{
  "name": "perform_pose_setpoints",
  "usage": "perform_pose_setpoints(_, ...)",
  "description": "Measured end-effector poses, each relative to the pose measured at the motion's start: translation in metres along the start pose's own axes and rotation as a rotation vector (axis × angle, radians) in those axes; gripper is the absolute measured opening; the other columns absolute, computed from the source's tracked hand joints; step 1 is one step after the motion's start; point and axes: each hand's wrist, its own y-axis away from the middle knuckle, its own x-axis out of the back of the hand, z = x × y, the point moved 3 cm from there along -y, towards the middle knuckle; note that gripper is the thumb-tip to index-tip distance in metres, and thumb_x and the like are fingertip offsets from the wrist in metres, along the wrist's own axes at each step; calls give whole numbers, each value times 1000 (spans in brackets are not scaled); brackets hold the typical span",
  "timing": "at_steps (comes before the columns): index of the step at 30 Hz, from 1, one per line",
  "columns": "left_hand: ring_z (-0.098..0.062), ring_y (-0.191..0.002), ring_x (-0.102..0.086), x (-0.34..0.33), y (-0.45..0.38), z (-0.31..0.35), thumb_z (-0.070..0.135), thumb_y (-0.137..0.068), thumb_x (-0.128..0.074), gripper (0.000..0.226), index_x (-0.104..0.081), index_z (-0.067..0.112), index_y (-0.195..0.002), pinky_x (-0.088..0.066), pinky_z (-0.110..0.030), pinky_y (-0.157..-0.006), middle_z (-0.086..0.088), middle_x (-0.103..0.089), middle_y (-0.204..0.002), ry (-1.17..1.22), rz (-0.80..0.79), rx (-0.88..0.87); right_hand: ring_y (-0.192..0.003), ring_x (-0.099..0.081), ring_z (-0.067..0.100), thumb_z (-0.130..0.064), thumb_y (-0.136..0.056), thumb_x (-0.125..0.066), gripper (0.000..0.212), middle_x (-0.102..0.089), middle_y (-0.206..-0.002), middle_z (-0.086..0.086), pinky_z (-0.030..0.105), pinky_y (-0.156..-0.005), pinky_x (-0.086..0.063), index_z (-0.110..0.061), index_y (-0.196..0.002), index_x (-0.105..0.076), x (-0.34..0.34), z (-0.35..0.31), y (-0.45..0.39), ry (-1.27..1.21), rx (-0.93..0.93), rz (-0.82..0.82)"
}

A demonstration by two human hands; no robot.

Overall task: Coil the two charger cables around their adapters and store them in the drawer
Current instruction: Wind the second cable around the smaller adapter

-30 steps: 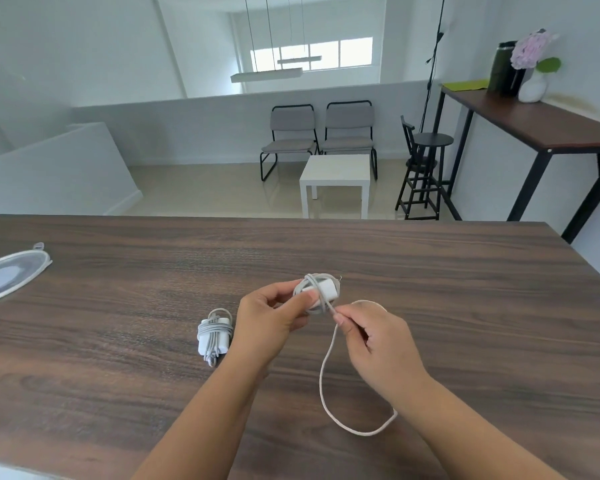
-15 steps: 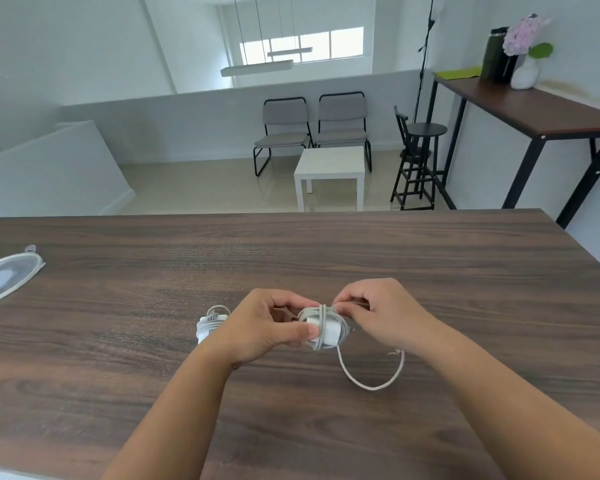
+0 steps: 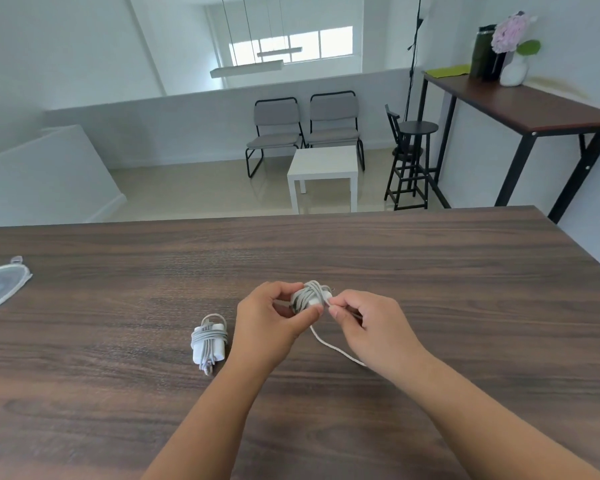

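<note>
1. Cable tail [image 3: 336, 348]: the loose white end trails on the bench [image 3: 430, 271] at about 5 o'clock from the adapter being wrapped, passing under the right hand [image 3: 368, 323].
2. Hands: the left hand [image 3: 271, 323] grips the half-wrapped adapter [image 3: 310, 296] between thumb and fingers, just above the bench. The right hand pinches the cable right beside the adapter, at its 3 o'clock side.
3. Key relation: the right hand is nearer the free tail, so I judge it will carry the next turn over the adapter while the left hand holds it steady. Only a short tail looks left.
4. Finished adapter [image 3: 208, 341]: it lies on the bench at 9 o'clock from the left hand, just beside the wrist, long axis running near to far, cable wound along it.
5. Farther off, no drawer shows anywhere, so storing is not yet begun.
</note>
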Motion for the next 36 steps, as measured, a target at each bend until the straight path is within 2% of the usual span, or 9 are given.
perform_pose_setpoints(4, -3, -70, -69, -3, 2, 1, 20, -67, -88, 33, -73, 22, -97, -53, -16, -64, 6, -75, -84, 151, 55, 42, -65, -53, -4, -21, -89, -61, 10, -62, -69, -17, 9, -62, -38, -22, -89, -71, 1, -4, 4, -48, 44, 71)
perform_pose_setpoints(8, -17, -81, -72, -4, -3, -5, 15, -73, -83, 43, -68, 19, -113, -60, -39, -78, 2, -72, -87, 409, 12, 180, -63, -53, 3, -20, -91, -59, 12, -59, -64, -16, 11, -59, -35, -24, -88, -70, -5, 1, 7, -114, 50, 18)
perform_pose_setpoints(11, -18, -86, -70, -6, -3, -10, 9, -81, -76, 61, -56, 36, -132, -59, -42, -81, -4, -63, -93, 459, -145, 191, -69, -57, 1, -16, -92, -60, 16, -64, -71, -21, 12, -64, -40, -26, -91, -72, -9, 11, 10, -207, -12, -28)
perform_pose_setpoints(16, -16, -78, -67, -7, 2, -6, 4, -84, -70, 40, -67, 29, -115, -59, -40, -83, 8, -65, -84, 484, -235, 132, -88, -66, 14, -18, -92, -60, 19, -75, -91, -7, 29, -81, -49, -31, -96, -74, -11, 25, 9, -272, -107, -83)
perform_pose_setpoints(22, -23, -83, -68, -6, 1, -7, 5, -79, -75, 36, -70, 21, -111, -57, -48, -84, 7, -69, -81, 560, -199, 102, -97, -67, 11, -17, -92, -61, 26, -75, -97, -13, 27, -90, -48, -41, -91, -72, -5, 36, 7, -400, -184, -130)
perform_pose_setpoints(25, -22, -86, -68, -9, -1, -10, 9, -72, -80, 37, -74, 26, -104, -56, -46, -84, -4, -68, -89, 658, -189, 150, -99, -66, 2, -13, -92, -61, 27, -74, -99, -18, 17, -89, -46, -37, -92, -73, -7, 29, 10, -461, -166, -146)
perform_pose_setpoints(29, -16, -80, -67, -9, -3, -10, 14, -67, -76, 39, -74, 25, -104, -58, -33, -72, -4, -68, -87, 693, -173, 182, -92, -66, 11, -20, -92, -61, 22, -75, -95, -5, 24, -85, -49, -37, -98, -74, -8, 26, 16, -331, -108, -74)
perform_pose_setpoints(32, -11, -74, -68, -9, -3, -9, 13, -67, -75, 40, -73, 24, -105, -55, -23, -63, -2, -69, -88, 730, -173, 202, -93, -66, 3, -18, -92, -61, 26, -74, -96, -16, 19, -84, -49, -40, -98, -73, -6, 27, 14, -314, -88, -61)
perform_pose_setpoints(36, -11, -80, -67, -12, 1, -8, 18, -71, -83, 44, -72, 21, -114, -53, -18, -55, -5, -71, -109, 899, -379, 197, -97, -68, 14, -14, -88, -67, 21, -76, -96, -8, 27, -89, -48, -31, -90, -77, 1, 34, 5, -505, -201, -115)
